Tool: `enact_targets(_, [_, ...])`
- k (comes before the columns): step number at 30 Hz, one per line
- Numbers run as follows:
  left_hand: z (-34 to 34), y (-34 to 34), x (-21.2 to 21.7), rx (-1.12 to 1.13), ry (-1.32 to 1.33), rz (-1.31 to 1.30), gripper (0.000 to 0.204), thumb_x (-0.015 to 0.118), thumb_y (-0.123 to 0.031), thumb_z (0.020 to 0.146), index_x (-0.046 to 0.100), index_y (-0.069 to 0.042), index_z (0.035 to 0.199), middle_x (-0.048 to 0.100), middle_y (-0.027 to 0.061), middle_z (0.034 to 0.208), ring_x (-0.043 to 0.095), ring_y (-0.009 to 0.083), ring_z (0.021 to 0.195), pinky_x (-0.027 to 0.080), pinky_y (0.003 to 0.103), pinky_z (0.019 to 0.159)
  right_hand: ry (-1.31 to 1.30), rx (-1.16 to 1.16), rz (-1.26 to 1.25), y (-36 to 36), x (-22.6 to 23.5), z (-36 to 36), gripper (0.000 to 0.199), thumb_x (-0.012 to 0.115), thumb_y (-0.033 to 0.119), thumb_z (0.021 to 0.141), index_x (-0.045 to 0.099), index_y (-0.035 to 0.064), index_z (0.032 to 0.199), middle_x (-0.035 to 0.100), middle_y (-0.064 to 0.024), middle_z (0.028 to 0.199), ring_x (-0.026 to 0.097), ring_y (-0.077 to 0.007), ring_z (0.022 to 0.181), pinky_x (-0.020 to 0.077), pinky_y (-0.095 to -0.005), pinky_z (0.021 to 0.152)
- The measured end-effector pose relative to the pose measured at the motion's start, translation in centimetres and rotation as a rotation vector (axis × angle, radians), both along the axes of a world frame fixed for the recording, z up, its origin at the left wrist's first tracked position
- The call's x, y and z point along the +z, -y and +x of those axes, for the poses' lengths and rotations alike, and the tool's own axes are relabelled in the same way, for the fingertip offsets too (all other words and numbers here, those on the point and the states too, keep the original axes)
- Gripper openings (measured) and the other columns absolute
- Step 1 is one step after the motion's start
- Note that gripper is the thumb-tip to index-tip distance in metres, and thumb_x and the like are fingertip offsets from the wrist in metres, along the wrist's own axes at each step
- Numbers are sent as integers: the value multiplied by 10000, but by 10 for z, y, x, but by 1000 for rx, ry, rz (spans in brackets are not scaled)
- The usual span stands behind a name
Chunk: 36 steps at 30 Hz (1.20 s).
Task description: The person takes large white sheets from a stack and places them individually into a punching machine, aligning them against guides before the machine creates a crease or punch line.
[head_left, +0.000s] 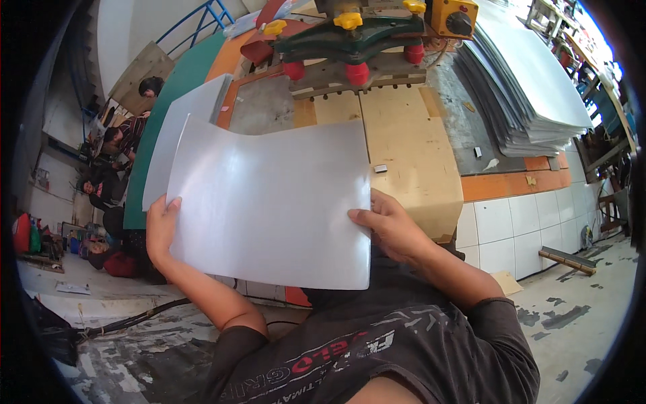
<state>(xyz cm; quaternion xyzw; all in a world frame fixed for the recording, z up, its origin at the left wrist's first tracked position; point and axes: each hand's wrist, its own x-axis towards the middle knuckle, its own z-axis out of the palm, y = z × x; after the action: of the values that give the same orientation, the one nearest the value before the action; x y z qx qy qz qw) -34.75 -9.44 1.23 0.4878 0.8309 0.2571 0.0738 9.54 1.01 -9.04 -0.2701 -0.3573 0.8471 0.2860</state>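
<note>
A large greyish-white sheet point(272, 202) is held up in front of me, slightly bowed along its far edge. My left hand point(163, 227) grips its left edge, with the thumb on the face and the fingers mostly hidden behind. On the right edge, my right hand point(387, 222) pinches the sheet between the thumb in front and fingers behind. Beyond it stands a dark green machine part point(353, 42) with yellow knobs and red cylindrical feet. A tan board point(410, 145) lies on the worktable below that machine, partly covered by the sheet.
A tall stack of similar sheets point(538, 81) stands at the right, and more sheets point(192, 111) lie on a green surface point(182, 74) at the left. A yellow control box point(454, 19) sits at the back. Several people are at the far left. A low bar point(567, 260) rests on the floor.
</note>
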Motion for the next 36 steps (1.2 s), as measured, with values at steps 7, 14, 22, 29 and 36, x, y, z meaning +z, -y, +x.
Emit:
enact_targets(7, [8,-49,-45,-211,233,94,329,623,-161,969,631,92,1179,719,127,1035,620,178,931,490,331,878,87,-213,195,-16,4,51,388,612,63,960,497,-12,1322,696,-117,1042,691,-160,877,555,-287,765])
enact_targets(14, [62,-108,-70,-281,668,0,338,663,-200,973,661,67,1180,701,61,992,636,124,871,508,294,795,352,-361,369,-83,18,120,512,633,60,900,470,-108,1355,702,-149,1007,691,-165,829,548,-270,735])
enact_targets(22, [111,-181,-64,-346,487,-15,388,668,-258,963,671,65,1179,714,98,997,660,162,857,517,317,799,856,-354,692,-169,44,147,505,660,97,872,539,-78,1330,680,-212,1105,682,-241,953,541,-358,819])
enact_targets(29, [107,-233,-90,-412,389,123,360,635,-243,968,684,60,1155,726,107,981,657,155,861,511,323,805,1158,-518,987,-227,14,150,460,679,134,903,570,-39,1315,686,-145,988,646,-196,859,514,-334,782])
enact_targets(36, [107,-238,-108,-431,493,238,349,630,-223,965,672,61,1163,733,109,969,661,148,874,503,314,812,1202,-675,1028,-224,6,145,463,711,186,867,623,-16,1274,711,-241,1061,699,-359,986,529,-421,877])
